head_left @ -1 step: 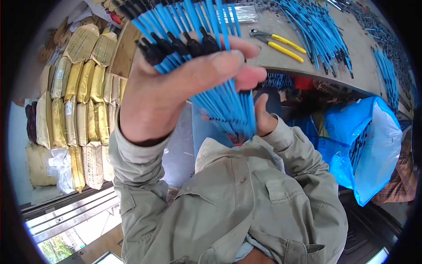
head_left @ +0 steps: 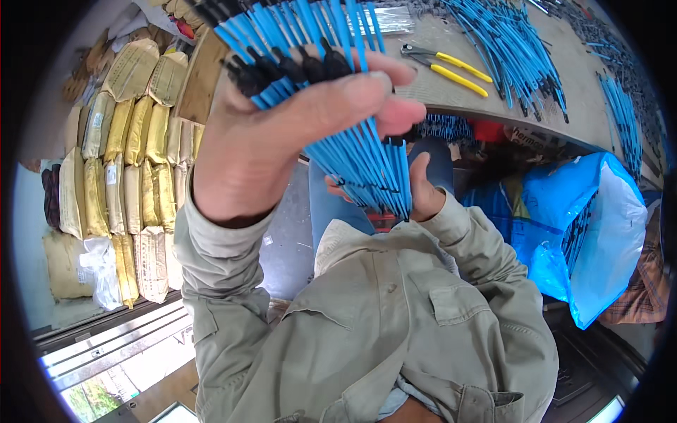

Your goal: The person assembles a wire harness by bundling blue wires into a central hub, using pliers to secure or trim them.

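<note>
A thick bundle of thin blue rods or cables (head_left: 360,169) with black ends slants across the upper middle, close to the view. My left hand (head_left: 282,134) wraps round its upper part, thumb across the front and fingertips showing on the right side. Black sleeve-like pieces (head_left: 310,69) stick up just above that thumb. At the bundle's lower end, my right hand (head_left: 425,187) holds it from behind. The right thumb points up beside the rods, and some fingertips show past their left side. The rest of that hand is hidden behind the bundle.
Yellow-handled pliers (head_left: 457,74) lie on the worktable (head_left: 437,99). Beyond them are a heap of similar blue rods (head_left: 504,49) and a smaller pile (head_left: 622,120). A blue and white plastic bag (head_left: 585,233) stands at right. Stacked yellow-brown packets (head_left: 130,169) fill the left.
The bundle's upper black ends have shifted slightly to the right. Its lower end, blurred before, now looks sharper. Both hands keep their hold.
</note>
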A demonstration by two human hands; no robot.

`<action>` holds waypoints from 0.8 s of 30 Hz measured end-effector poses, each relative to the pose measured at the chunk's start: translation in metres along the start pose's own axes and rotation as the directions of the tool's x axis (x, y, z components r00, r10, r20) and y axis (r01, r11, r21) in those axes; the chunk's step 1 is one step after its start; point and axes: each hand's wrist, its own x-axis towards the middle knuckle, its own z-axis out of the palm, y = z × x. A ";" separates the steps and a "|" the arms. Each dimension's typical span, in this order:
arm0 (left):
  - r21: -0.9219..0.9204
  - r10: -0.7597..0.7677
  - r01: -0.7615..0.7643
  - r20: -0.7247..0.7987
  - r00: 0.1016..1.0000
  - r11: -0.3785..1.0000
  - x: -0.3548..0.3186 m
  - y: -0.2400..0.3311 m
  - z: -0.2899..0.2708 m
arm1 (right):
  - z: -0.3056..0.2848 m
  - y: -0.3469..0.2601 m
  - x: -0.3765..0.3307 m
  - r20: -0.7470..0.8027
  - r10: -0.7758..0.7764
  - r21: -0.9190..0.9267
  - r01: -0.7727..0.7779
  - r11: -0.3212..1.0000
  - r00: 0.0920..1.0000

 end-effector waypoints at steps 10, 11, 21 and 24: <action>-0.096 0.197 -0.181 0.193 0.961 0.979 -0.016 -0.026 -0.012 | -0.011 -0.019 -0.024 -0.049 0.110 -0.598 -0.117 0.793 0.993; -0.157 0.378 -0.343 0.387 0.841 0.926 -0.020 -0.026 -0.017 | -0.007 -0.027 -0.014 -0.042 0.106 -0.595 -0.110 0.796 0.993; -0.456 -0.452 0.691 0.530 0.717 0.560 -0.036 -0.075 -0.045 | -0.017 -0.050 0.072 -0.030 -0.034 0.271 0.040 0.962 0.999; -0.490 -0.232 0.482 0.486 0.843 0.726 -0.014 -0.123 -0.043 | -0.037 -0.064 0.097 -0.391 0.142 0.231 -0.053 0.972 0.910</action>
